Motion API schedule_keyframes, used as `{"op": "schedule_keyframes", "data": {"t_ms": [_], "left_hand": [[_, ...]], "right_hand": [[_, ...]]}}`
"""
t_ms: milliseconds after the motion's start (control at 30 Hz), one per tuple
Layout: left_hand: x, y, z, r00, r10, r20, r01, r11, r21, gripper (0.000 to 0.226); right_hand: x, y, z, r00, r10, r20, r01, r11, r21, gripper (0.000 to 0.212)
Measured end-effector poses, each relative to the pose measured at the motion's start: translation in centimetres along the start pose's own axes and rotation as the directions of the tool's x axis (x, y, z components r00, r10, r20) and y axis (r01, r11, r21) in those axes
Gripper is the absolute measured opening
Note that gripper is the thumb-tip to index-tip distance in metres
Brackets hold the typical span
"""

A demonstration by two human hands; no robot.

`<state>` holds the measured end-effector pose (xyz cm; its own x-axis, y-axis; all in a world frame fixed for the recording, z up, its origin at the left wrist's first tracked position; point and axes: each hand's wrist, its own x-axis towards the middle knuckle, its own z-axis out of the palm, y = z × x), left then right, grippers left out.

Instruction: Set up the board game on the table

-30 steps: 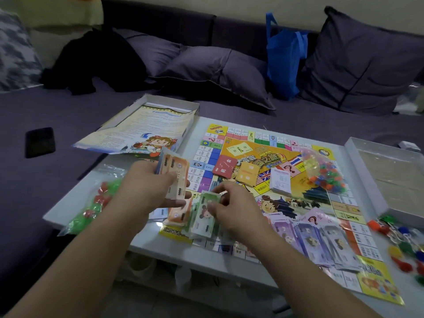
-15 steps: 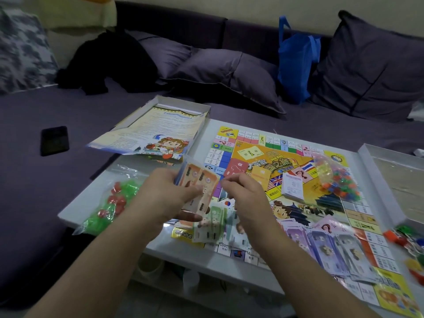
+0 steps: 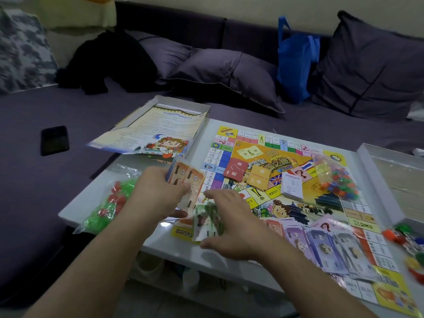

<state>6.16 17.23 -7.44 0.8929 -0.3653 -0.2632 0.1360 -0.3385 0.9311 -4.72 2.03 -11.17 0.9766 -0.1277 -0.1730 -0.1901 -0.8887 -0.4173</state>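
The board (image 3: pixel 296 187) lies open on the table (image 3: pixel 202 143), card decks at its centre. The left hand (image 3: pixel 156 193) grips orange notes (image 3: pixel 188 180); the right hand (image 3: pixel 231 223), fingers spread, rests on green notes (image 3: pixel 206 221). Money half sorted; bagged pieces (image 3: pixel 337 177) still unopened.

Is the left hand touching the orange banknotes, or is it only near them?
Touching. The head view shows the left hand gripping the fanned orange banknotes: its fingers curl round their lower edge, with no gap.
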Motion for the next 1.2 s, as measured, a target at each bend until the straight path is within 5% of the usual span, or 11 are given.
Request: {"op": "schedule_keyframes", "data": {"t_ms": [500,833,967,1067,1200], "left_hand": [[0.1,0.1,0.3,1.000,0.007,0.022,-0.007,1.000,-0.018,0.004],[0.4,-0.1,0.3,1.000,0.000,0.030,0.002,0.997,-0.080,0.005],[0.2,-0.4,0.5,0.997,0.026,0.072,-0.018,0.994,-0.105,0.002],[-0.1,-0.3,0.7,0.988,0.029,0.154,-0.011,0.993,-0.119,0.009],[-0.8,0.2,1.3,0.961,0.045,0.274,0.001,0.986,-0.167,0.014]], "right_hand": [[1.1,0.3,0.6,0.998,-0.043,0.036,0.043,0.999,0.004,0.097],[0.1,1.3,0.4,1.000,0.030,0.007,-0.030,0.999,-0.041,0.115],[-0.3,1.1,-1.1,0.999,0.012,-0.037,0.003,0.924,0.382,0.081],[-0.5,0.5,-2.0,0.987,0.086,-0.135,0.053,0.622,0.782,0.042],[-0.3,0.4,-2.1,0.926,0.298,-0.232,0.047,0.518,0.854,0.012]]}}
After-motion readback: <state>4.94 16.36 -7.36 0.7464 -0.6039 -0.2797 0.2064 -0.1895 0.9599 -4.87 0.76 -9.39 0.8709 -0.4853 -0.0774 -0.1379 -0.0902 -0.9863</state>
